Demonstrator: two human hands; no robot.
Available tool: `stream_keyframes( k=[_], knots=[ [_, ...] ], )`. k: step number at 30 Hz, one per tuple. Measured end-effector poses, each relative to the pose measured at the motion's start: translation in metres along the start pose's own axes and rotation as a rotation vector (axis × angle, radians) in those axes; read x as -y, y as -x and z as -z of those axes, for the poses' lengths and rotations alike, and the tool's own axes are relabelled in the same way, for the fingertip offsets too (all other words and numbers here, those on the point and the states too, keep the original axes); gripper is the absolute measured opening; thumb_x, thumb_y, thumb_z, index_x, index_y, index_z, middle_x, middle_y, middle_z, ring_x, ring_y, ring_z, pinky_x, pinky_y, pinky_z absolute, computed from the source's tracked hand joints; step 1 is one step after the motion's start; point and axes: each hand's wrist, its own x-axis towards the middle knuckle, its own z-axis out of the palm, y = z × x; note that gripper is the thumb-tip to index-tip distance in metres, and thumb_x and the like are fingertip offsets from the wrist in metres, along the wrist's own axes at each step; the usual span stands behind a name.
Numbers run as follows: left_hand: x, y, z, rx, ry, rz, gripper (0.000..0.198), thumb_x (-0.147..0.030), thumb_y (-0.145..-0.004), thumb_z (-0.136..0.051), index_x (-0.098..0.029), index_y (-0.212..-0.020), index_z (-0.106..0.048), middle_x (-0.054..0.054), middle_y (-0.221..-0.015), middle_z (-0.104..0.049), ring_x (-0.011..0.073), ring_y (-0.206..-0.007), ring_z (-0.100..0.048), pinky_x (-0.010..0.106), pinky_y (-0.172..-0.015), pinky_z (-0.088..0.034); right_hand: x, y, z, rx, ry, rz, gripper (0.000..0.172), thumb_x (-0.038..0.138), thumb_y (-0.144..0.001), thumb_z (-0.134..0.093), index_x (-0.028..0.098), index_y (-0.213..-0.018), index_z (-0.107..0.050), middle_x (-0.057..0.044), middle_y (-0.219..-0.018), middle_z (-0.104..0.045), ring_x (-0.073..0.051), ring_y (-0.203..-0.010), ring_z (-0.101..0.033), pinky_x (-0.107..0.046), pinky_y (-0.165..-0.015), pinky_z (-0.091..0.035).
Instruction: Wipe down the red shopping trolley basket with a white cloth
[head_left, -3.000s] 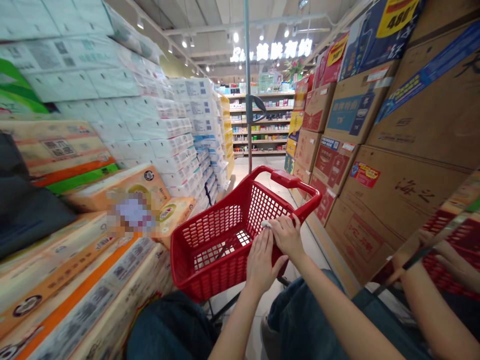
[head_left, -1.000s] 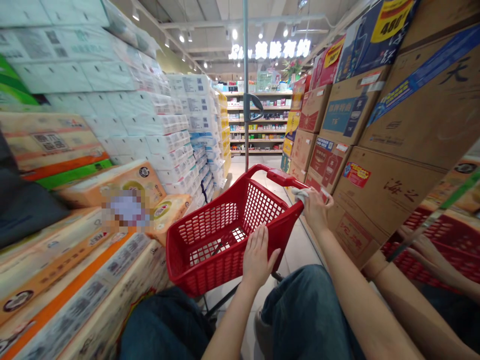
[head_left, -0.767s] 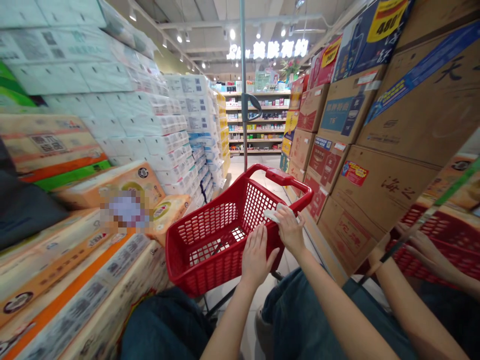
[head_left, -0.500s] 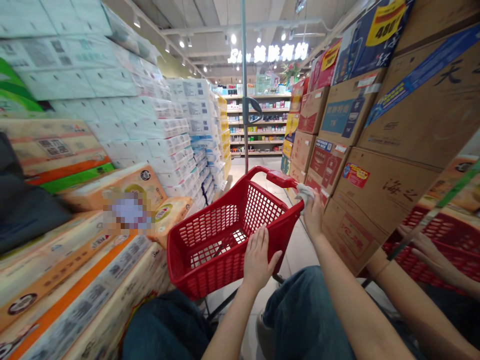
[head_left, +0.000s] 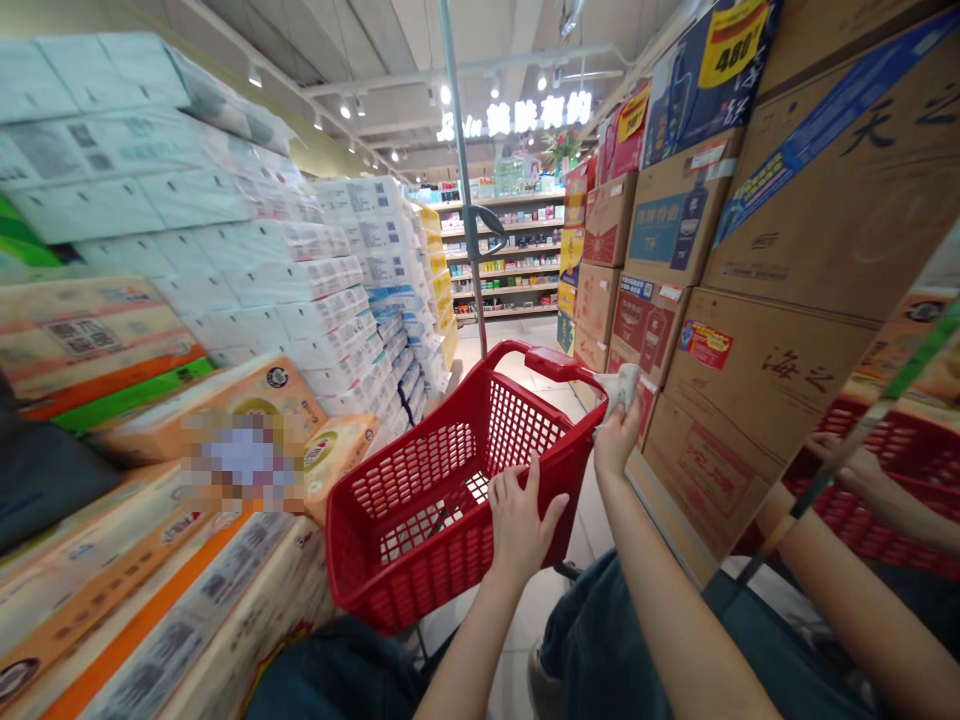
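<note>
A red plastic shopping cart [head_left: 420, 575] stands in front of me, its basket showing a perforated floor and walls. My left hand [head_left: 519, 520] rests with fingers spread against the near side of the basket, close to the rim. In my right hand [head_left: 616, 432] is a crumpled whitish cloth [head_left: 621, 386], gripped at the right end of the red handle [head_left: 551, 362]. Part of the cloth lies against the cart frame; my fingertips are partly hidden by it.
Packs of tissue paper [head_left: 225, 400] are piled on the left, with taller white stacks [head_left: 202, 240] behind. Cardboard boxes [head_left: 772, 360] rise on the right beside a mirror-like surface [head_left: 892, 470]. A thin pole [head_left: 456, 110] stands beyond the cart; stocked shelves [head_left: 510, 245] are at the back.
My right hand and the cloth have shifted slightly outward at the handle's corner. The fingers of my left hand have lifted and spread more. The view has turned a little.
</note>
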Motion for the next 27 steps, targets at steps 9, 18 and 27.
stream_keyframes(
  k=[9, 18, 27],
  knots=[
    [0.01, -0.019, -0.017, 0.06, 0.052, -0.256, 0.072, -0.057, -0.095, -0.039, -0.012, -0.149, -0.026, 0.016, -0.153, -0.034, 0.0268, -0.141, -0.033, 0.043, -0.112, -0.034, -0.022, 0.095, 0.012, 0.246, -0.036, -0.026, 0.056, 0.041, -0.099, -0.031, 0.023, -0.151, -0.024, -0.007, -0.159, -0.021, -0.019, -0.147, -0.019, -0.046, -0.12, -0.019],
    [0.008, -0.015, -0.018, 0.083, -0.019, -0.283, 0.071, -0.055, -0.097, -0.036, -0.012, -0.152, -0.02, 0.013, -0.157, -0.027, 0.0266, -0.146, -0.023, 0.045, -0.116, -0.028, -0.011, 0.008, -0.003, 0.087, -0.044, -0.041, 0.054, 0.038, -0.098, -0.03, 0.022, -0.15, -0.028, -0.009, -0.156, -0.03, -0.02, -0.145, -0.026, -0.046, -0.119, -0.021],
    [0.008, -0.014, -0.016, 0.087, 0.022, -0.261, 0.067, -0.053, -0.098, -0.034, -0.016, -0.152, -0.022, 0.01, -0.157, -0.028, 0.0232, -0.145, -0.025, 0.043, -0.116, -0.029, -0.018, 0.048, 0.007, 0.192, -0.031, 0.021, 0.056, 0.04, -0.098, -0.03, 0.022, -0.151, -0.025, -0.008, -0.159, -0.022, -0.019, -0.147, -0.018, -0.047, -0.121, -0.015]
  ],
)
